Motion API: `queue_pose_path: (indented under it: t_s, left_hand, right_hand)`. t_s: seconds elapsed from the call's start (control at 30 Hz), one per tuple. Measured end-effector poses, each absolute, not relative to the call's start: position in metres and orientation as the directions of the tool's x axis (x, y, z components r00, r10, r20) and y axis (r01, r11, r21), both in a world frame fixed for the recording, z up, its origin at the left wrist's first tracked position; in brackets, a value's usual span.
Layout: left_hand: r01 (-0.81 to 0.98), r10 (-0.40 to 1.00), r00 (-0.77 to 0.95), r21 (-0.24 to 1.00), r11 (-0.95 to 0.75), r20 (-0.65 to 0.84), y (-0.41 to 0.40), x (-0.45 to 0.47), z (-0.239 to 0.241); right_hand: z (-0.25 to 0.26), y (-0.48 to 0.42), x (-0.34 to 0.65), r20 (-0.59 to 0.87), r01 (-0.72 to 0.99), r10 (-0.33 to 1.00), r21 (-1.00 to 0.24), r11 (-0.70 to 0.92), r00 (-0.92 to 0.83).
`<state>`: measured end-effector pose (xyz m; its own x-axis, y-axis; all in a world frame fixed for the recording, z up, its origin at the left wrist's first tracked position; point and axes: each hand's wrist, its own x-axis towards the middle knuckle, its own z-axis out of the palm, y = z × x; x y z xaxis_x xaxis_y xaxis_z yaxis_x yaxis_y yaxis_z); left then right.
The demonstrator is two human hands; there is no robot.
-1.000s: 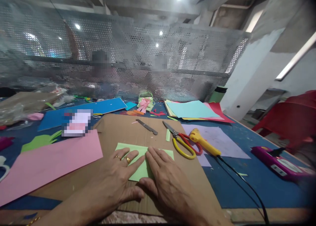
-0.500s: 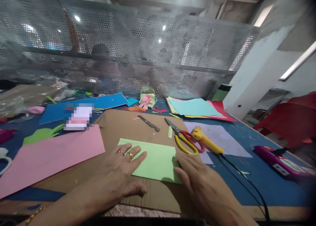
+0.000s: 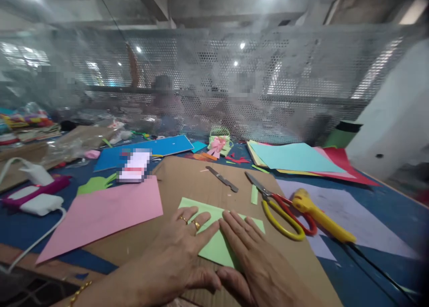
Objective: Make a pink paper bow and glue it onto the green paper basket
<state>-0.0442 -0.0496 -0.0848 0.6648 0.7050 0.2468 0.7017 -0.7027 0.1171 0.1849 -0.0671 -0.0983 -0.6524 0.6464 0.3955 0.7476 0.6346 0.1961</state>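
Light green paper [image 3: 213,246] lies on the near half of the cardboard [image 3: 187,177]. The left hand [image 3: 187,249], fingers spread, and right hand [image 3: 251,251], fingers close together, press the paper. Scissors [image 3: 267,192] cross the cardboard's right edge.

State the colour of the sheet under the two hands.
Light green; the sheet shows best in the head view.

Gold rings [image 3: 196,225] on two left fingers [image 3: 208,235], gold bracelet [image 3: 79,292]
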Motion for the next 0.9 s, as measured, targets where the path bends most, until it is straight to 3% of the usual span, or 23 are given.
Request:
queue_pose_path:
  t_s: [0.2, 0.43, 0.9]
  left_hand:
    - [0.755, 0.783, 0.609, 0.209, -0.621, 0.126, -0.051, -0.035, -0.069]
    - [0.738, 0.77, 0.621, 0.223, -0.637, 0.147, -0.041, -0.029, -0.064]
    - [0.806, 0.786, 0.581, -0.018, -0.591, 0.214, -0.032, -0.058, -0.06]
  right_hand:
    - [-0.119, -0.06, 0.195, 0.464, 0.726, 0.602, 0.145, 0.673, -0.65]
    - [-0.12, -0.053, 0.196, 0.451, 0.726, 0.613, 0.124, 0.677, -0.649]
    - [-0.116, -0.059, 0.191, 0.481, 0.732, 0.594, 0.166, 0.66, -0.645]
